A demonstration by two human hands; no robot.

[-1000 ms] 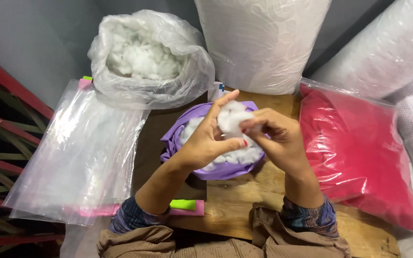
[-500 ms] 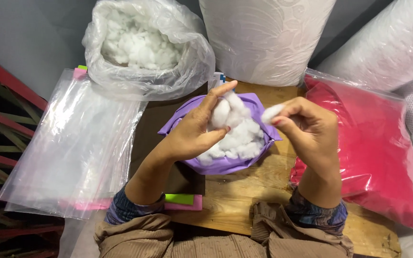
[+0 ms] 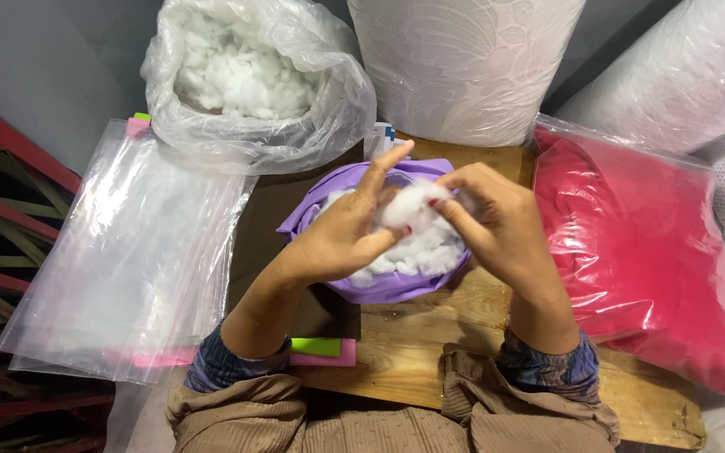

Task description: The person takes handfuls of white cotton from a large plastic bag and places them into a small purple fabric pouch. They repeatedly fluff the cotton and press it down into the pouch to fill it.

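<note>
Over the wooden table [image 3: 430,352], the left hand [image 3: 341,235] and the right hand [image 3: 497,226] pinch one tuft of white stuffing [image 3: 409,204], fingers clamped on it, above the purple cover [image 3: 388,285] that is already full of filling. I think loose fibres may fall beside the cover if the pull is too strong. Behind, the open bag of stuffing [image 3: 245,80] leans near and could tip.

Single head-worn view, directed steeply downward from above the wooden board [image 3: 430,352]. The scene is taken at close range (forearms and lap are included).
</note>
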